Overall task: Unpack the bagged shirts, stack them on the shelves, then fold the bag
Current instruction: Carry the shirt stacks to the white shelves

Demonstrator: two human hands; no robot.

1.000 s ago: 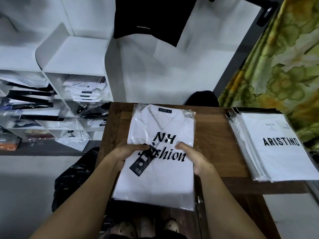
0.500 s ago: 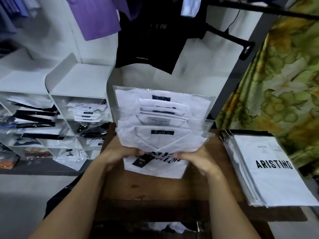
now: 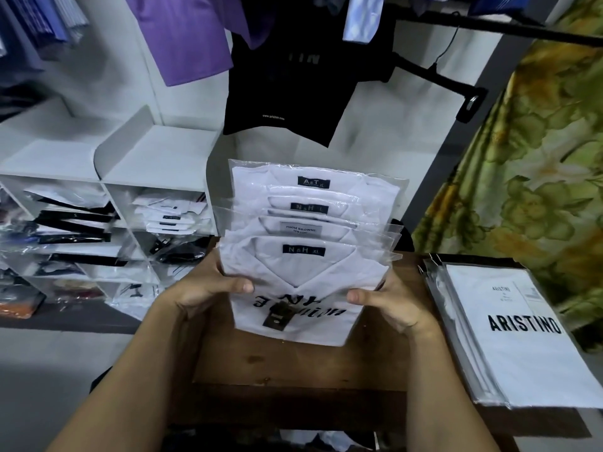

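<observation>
I hold a stack of several white shirts in clear plastic sleeves [image 3: 306, 243] upright above the wooden table [image 3: 293, 380]. The collars fan out toward the top, showing dark neck labels. My left hand [image 3: 208, 285] grips the stack's left edge, thumb across the front shirt. My right hand [image 3: 388, 298] grips the right edge the same way. A black tag hangs on the front shirt over its black lettering. White shelves [image 3: 156, 177] stand to the left with packed shirts in their cubbies.
A second pile of sleeved white shirts printed ARISTINO [image 3: 522, 334] lies on the table's right side. A black shirt [image 3: 293, 76] and a purple one hang overhead from a black rail. A green floral curtain [image 3: 538, 158] fills the right.
The stack lay flat on the table a second ago. Both hands have lifted it, tipped it upright and fanned the shirts; it now sits slightly higher than half a second ago.
</observation>
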